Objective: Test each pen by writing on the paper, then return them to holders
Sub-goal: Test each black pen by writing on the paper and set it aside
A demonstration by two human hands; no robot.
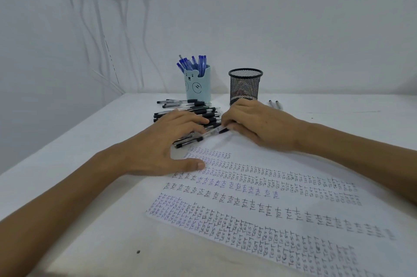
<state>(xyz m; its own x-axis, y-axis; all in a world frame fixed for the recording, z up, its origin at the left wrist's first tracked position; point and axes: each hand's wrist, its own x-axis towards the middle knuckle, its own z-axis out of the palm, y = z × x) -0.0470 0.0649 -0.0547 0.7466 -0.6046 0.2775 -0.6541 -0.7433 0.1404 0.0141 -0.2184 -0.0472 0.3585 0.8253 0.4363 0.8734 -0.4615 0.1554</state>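
Picking the next black pen off the heap

The right hand (259, 123) has its fingers curled round the dark end of a clear pen (214, 130). The left hand (162, 143), at its 9 o'clock, lies wide and flat over the pile of black pens (203, 111), with its thumb on the corner of the paper (259, 209). I can't tell if the cap is on or off. The paper runs off toward 5 o'clock and it's packed with rows of "TEST". At 12 o'clock from the left hand is the bear holder (198, 87), full of blue pens (194, 63). The mesh holder (244, 87) sits just past the right knuckles, and it looks empty. So I'd say we're at the pick-up step for the black batch. Next up is probably to lift the pen clear, find a free gap on the paper and scribble, then drop it in the mesh holder.
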